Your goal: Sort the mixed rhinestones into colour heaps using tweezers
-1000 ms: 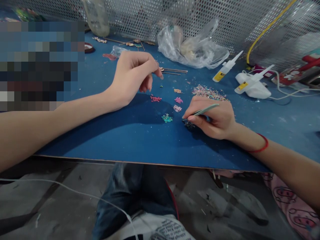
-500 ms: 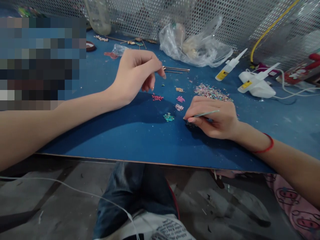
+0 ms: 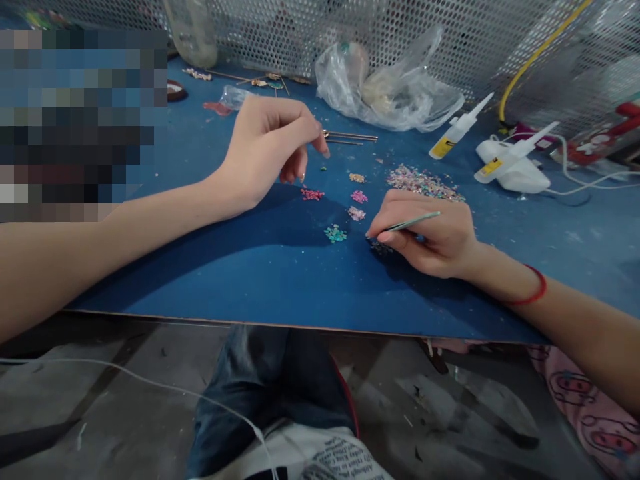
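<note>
My right hand (image 3: 430, 233) grips thin metal tweezers (image 3: 413, 221) like a pen. Its fingertips are low over a small dark pile of sequin-like pieces (image 3: 381, 247), partly hidden. My left hand (image 3: 273, 150) hovers with bent, loosely parted fingers and nothing visible in them. Near its fingertips lie thin metal sticks (image 3: 350, 137), and below is a red pile (image 3: 312, 194). Between my hands sit small piles: orange (image 3: 357, 178), pink (image 3: 359, 197), pale pink (image 3: 357, 213) and teal (image 3: 335, 233). Just beyond my right hand spreads a larger mixed-colour heap (image 3: 423, 181).
On the blue table (image 3: 225, 280), a crumpled plastic bag (image 3: 390, 87) lies against the perforated metal panel (image 3: 280, 40). Two glue bottles, one standing tilted (image 3: 460, 128) and another on a white device (image 3: 515, 175), are at right. Decorated sticks (image 3: 270, 81) lie behind my left hand.
The whole view shifts very slightly. The tweezers' rear end has tipped a little, while both hands stay almost in the same place.
</note>
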The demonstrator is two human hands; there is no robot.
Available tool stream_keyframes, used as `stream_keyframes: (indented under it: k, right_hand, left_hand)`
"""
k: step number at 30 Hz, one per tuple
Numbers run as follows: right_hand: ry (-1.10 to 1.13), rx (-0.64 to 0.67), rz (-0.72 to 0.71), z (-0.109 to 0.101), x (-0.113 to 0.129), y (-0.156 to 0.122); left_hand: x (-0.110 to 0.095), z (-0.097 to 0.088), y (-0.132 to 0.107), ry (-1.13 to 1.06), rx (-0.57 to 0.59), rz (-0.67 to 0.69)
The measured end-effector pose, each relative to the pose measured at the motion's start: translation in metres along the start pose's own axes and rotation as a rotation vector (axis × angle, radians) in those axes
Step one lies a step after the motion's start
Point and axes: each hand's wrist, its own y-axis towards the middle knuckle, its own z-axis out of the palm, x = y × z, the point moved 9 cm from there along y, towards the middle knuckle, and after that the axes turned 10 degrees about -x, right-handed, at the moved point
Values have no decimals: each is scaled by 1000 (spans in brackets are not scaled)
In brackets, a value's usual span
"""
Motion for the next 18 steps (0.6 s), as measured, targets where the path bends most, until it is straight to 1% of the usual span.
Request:
stream_keyframes:
  k: [2,4,9,11,15,18]
  right_hand:
    - [-11,2,10,1,0,0]
    - [-42,-18,50,0,-2,0]
    - [-113,-88,301,-6,-20,-2]
    - [-119,-94,350,-5,-23,-2]
    - [-175,-98,360,-4,-20,2]
    - [-171,-73,340,-2,-18,5]
  left_hand:
    - [0,0,0,0,2,-4]
    - [0,1,-1,-2,9,3]
    - [1,0,-1,-6,-1,6]
    - [1,0,-2,11,-2,-1]
    - [0,1,-1,22,5,12]
    - [0,1,-1,16,14,19]
